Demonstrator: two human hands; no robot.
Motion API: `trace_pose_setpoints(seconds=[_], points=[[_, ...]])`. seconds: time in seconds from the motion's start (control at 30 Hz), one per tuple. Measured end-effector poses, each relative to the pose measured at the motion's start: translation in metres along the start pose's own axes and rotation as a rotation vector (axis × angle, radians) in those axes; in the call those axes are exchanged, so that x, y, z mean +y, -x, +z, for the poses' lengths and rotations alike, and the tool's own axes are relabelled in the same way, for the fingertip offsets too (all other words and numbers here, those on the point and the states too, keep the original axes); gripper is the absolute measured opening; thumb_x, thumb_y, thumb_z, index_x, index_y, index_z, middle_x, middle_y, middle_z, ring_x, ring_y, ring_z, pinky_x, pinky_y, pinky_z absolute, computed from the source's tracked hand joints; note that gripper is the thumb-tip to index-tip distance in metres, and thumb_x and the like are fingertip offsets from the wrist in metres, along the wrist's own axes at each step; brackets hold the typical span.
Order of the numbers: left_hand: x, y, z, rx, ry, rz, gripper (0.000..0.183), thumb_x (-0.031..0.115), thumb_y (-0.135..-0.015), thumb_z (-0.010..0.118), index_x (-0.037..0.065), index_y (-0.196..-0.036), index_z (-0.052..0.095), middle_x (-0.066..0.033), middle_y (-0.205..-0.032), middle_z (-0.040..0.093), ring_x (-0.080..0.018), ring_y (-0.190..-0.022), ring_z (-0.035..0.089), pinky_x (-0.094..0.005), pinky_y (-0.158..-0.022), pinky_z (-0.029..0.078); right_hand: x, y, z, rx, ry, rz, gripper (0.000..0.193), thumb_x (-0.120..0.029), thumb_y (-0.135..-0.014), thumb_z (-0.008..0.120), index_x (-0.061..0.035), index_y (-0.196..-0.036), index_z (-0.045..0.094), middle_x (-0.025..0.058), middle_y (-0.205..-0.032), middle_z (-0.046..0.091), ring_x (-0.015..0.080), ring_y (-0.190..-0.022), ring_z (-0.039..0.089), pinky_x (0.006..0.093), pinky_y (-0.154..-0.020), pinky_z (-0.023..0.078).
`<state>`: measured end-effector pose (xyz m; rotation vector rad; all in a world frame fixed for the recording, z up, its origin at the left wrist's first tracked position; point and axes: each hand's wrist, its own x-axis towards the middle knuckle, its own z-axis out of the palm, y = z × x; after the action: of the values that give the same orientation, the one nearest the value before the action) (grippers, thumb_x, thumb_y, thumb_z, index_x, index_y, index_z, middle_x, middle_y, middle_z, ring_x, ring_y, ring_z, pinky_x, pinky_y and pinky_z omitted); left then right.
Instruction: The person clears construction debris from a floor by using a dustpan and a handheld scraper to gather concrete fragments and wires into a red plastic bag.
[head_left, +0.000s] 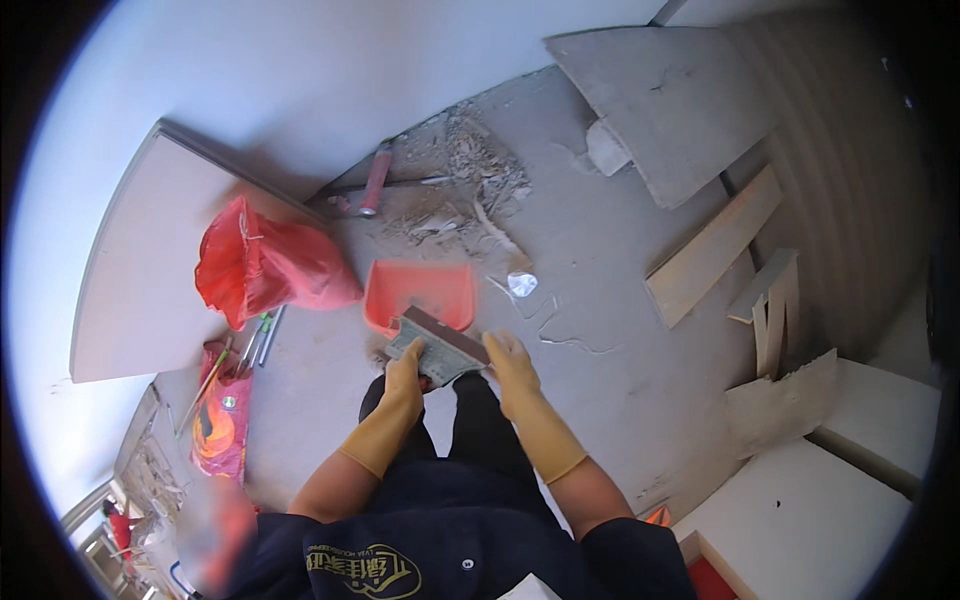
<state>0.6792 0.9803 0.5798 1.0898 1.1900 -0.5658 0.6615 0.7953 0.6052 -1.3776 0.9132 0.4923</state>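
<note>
Both my hands wear long yellow rubber gloves. My left hand [405, 372] is closed on the near left side of a flat grey-green piece of board [437, 350] with a dark brown strip along its far edge. At the board's right end, my right hand [512, 365] has its fingers closed on the edge. The board is tilted in front of my knees. Just beyond it lies a red dustpan [418, 282] with some grey dust inside, its near part hidden by the board. A small reddish bit shows below the board by my left fingers; I cannot make out what it is.
A stuffed red plastic bag [285, 262] leans by a pale panel [140, 260] at left. Rubble [480, 160] and a red tube [376, 180] lie along the wall. Broken boards [715, 245] and a large sheet [670, 100] are at right. A printed sack [218, 425] lies at lower left.
</note>
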Motion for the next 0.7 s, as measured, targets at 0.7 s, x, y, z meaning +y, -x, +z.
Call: trace_pose_setpoints(seconds=[0.7], points=[[0.143,0.054,-0.012,-0.051,-0.701,0.659,0.069,0.061,-0.098,0.04,-0.003,-0.115,0.063,-0.024,-0.106,0.066,-0.0335,-0.1,0.063,-0.0432,-0.085,0.047,-0.197,0.033,0.126,-0.711,1.03,-0.477,0.079,-0.037,-0.065,0.086,-0.0028,-0.126,0.05,0.0213,-0.114,0.065,0.0343,-0.103,0.065,0.042,-0.089,0.049]])
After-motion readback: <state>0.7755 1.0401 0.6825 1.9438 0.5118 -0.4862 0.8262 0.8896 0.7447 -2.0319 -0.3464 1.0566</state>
